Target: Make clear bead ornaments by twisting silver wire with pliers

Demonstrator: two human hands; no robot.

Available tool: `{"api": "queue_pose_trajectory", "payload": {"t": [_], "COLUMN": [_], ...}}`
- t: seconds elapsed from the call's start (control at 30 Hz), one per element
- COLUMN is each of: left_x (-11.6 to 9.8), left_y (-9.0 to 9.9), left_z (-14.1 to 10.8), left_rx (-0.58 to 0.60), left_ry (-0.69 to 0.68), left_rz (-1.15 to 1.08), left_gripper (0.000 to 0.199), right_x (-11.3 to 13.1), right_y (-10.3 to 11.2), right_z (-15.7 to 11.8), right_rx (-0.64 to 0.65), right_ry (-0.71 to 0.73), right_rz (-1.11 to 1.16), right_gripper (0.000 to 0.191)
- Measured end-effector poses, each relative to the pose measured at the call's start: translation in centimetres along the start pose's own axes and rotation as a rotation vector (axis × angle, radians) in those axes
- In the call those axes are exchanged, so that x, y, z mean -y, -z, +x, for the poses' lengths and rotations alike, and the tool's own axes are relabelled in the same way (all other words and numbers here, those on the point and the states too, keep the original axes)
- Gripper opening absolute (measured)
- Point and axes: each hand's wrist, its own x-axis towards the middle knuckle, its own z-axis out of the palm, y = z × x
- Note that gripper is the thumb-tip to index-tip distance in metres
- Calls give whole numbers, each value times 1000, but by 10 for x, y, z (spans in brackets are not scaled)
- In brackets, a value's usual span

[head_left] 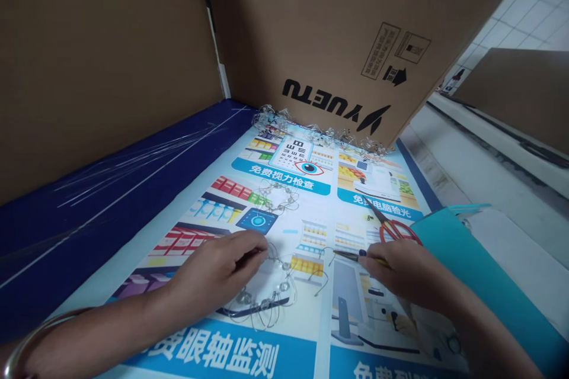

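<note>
My left hand (213,269) pinches a loop of thin wire strung with clear beads (262,299), which lies on a printed eye-care poster (284,331). My right hand (404,275) grips a slim tool with dark tips and a yellow handle (355,256), its tips close to a loose wire end. Another beaded wire piece (278,196) lies farther up the poster. A tangled heap of similar beaded wire (311,132) sits along the poster's far edge. Red-handled scissors (392,230) lie just beyond my right hand.
A teal folder (471,260) lies to the right, partly over the poster's edge. Brown cardboard panels (329,23) printed "YUETU" rise behind the poster. Thin clear strands (133,166) lie on a dark blue surface to the left. A metal bangle (35,337) circles my left wrist.
</note>
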Motion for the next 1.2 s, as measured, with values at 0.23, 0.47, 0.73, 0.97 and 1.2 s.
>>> {"api": "queue_pose_trajectory", "payload": {"t": [0.23,0.47,0.73,0.97,1.2], "left_x": [1,-2,-2,-3,-4], "left_y": [0,2,5,5,7], "left_z": [0,-1,0,-1,0], "left_rx": [5,-19,-54,-61,-71], "left_ry": [3,-17,-50,-53,-64], "left_rz": [-6,-9,-5,-5,-9], "left_gripper": [13,13,15,14,14], "right_x": [5,5,9,15,46], "right_y": [-4,-10,-11,-11,-13], "right_z": [3,4,-1,-5,-2], "right_rx": [-13,-59,-188,-191,-447], "right_ry": [-6,0,45,75,229], "right_rz": [11,-28,-18,32,-13], "right_gripper": [34,31,26,30,26]}}
